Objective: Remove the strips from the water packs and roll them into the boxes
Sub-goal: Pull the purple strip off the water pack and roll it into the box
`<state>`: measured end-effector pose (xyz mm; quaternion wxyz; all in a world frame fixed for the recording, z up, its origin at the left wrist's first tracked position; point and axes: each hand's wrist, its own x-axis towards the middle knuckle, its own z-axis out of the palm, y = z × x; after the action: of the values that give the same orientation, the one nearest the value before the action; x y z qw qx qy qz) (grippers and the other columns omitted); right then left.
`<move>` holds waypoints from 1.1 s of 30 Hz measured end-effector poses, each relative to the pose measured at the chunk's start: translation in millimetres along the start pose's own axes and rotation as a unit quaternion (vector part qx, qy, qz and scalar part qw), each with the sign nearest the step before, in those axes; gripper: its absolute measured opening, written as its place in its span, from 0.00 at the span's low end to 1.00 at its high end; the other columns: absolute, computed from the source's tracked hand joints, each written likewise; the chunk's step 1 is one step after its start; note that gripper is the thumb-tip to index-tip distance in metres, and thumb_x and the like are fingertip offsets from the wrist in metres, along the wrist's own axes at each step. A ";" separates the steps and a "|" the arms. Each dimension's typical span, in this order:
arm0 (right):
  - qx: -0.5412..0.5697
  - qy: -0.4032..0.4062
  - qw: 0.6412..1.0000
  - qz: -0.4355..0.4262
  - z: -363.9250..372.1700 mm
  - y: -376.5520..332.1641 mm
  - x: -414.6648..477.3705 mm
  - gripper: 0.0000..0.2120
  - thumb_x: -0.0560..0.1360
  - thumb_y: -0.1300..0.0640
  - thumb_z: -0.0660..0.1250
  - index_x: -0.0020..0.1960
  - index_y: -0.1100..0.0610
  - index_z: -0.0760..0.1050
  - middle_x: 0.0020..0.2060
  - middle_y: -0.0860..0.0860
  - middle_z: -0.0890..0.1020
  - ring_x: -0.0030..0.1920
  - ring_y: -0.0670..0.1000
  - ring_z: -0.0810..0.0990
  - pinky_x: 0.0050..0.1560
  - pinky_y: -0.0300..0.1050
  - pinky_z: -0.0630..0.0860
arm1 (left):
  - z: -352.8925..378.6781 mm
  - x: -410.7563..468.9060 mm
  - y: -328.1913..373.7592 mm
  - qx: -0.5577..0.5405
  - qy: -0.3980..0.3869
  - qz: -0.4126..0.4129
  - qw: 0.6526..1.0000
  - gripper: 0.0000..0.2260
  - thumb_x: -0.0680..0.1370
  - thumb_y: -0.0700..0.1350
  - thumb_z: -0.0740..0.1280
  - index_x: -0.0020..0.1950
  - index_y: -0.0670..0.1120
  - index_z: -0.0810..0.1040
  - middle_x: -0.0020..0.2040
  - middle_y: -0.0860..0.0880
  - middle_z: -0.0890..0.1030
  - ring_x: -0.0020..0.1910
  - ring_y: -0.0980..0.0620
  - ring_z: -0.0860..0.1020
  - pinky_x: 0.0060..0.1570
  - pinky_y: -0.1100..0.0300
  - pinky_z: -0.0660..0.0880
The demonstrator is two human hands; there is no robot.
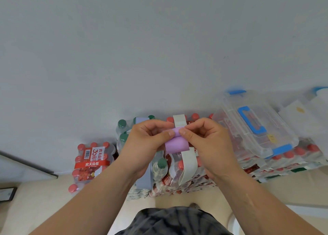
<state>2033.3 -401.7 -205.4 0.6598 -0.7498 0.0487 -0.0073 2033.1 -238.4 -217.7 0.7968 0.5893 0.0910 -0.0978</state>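
A purple strip (176,144) is held in front of me over the water packs, its top end curled into a small roll. My left hand (145,142) pinches the roll's left side and my right hand (204,140) pinches its right side. Below them a cream strip (189,165) runs over a pack of red-capped bottles (179,179). A grey-blue strip (146,178) lies across a green-capped pack (159,165) to its left. A clear plastic box (255,124) with blue latches and handle sits closed on packs at the right.
A separate red-capped water pack (92,162) stands on the floor at the left by the wall. More stacked packs (287,160) lie under the box. Another clear container (317,99) is at the far right. A dark object (7,193) lies at the left edge.
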 end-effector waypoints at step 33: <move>0.035 0.002 0.999 0.002 -23.2 -3.6 3.2 0.11 0.69 0.59 0.78 0.47 0.64 0.81 0.39 0.57 0.87 0.41 0.57 0.87 0.41 0.44 0.84 | 20.2 12.1 -9.3 -0.071 -0.031 -0.034 0.996 0.08 0.70 0.32 0.73 0.49 0.34 0.81 0.47 0.33 0.85 0.41 0.40 0.84 0.47 0.50 0.83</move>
<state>2035.0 -424.4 -199.0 0.6853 -0.7263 0.0518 -0.0091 2042.9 -261.0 -223.6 0.8353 0.5245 0.0926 -0.1363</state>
